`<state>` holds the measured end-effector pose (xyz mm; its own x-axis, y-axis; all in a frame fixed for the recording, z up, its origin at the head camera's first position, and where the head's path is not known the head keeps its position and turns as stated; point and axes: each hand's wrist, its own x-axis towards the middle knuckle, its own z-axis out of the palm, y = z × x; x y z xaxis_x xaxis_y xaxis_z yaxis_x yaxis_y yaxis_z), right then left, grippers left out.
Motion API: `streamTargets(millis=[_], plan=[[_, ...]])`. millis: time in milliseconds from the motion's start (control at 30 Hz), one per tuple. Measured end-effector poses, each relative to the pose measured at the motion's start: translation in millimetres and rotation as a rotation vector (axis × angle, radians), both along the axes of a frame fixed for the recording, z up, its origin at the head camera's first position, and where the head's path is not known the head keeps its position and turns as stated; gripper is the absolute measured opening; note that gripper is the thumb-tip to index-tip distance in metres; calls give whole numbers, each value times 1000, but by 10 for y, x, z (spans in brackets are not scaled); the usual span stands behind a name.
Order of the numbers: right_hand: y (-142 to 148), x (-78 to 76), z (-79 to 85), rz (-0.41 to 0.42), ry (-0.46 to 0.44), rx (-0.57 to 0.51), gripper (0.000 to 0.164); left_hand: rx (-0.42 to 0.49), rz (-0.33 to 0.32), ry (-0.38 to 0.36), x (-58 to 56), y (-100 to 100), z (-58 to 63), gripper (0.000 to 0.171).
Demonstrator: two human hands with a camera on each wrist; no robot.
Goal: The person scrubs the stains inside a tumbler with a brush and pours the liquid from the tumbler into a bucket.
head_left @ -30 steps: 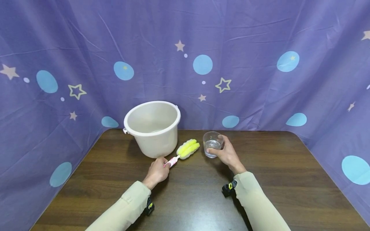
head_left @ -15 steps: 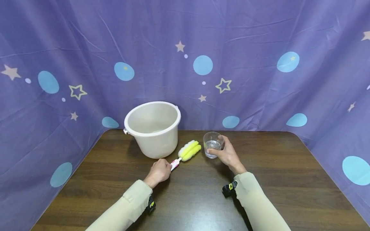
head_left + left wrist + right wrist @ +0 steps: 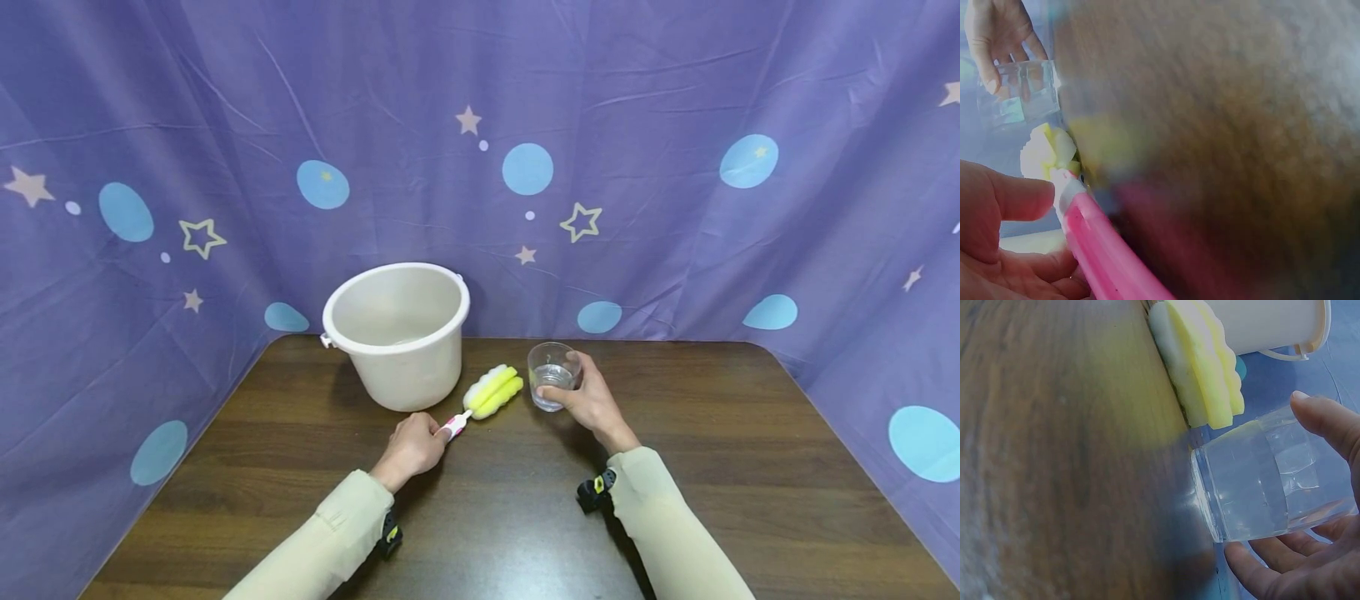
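Note:
A sponge bottle brush with a yellow and white head lies on the table, its pink and white handle pointing toward the person. My left hand holds that handle between thumb and fingers, near the neck in the left wrist view. Just right of the brush head stands a clear drinking glass partly filled with clear liquid. Thumb and fingers of my right hand curl round the glass from its right side. In the right wrist view the sponge head sits close to the glass base.
A large off-white bucket stands behind the left hand, left of the brush. Beneath everything is a dark brown wooden table. A purple curtain with stars and blue spots hangs along the table's back and sides.
The left hand has shifted the brush slightly right, so its head lies nearer the glass. The right hand and the glass have stayed in place.

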<state>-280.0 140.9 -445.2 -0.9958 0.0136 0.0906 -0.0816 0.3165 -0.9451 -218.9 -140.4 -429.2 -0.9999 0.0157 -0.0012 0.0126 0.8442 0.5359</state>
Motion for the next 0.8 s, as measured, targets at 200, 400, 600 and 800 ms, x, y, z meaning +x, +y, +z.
streamTargets(millis=[200,400,600,800], plan=[[3,4,11,-2,-6,1,91,12,-4,29,8,-34,31,25],[5,-6,8,5,-10,4,91,30,-10,75,57,-100,101,20],[2,3,11,4,-11,6,91,50,-9,81,108,-162,180,21],[-1,10,20,4,-10,11,91,78,-3,106,129,-229,257,23]])
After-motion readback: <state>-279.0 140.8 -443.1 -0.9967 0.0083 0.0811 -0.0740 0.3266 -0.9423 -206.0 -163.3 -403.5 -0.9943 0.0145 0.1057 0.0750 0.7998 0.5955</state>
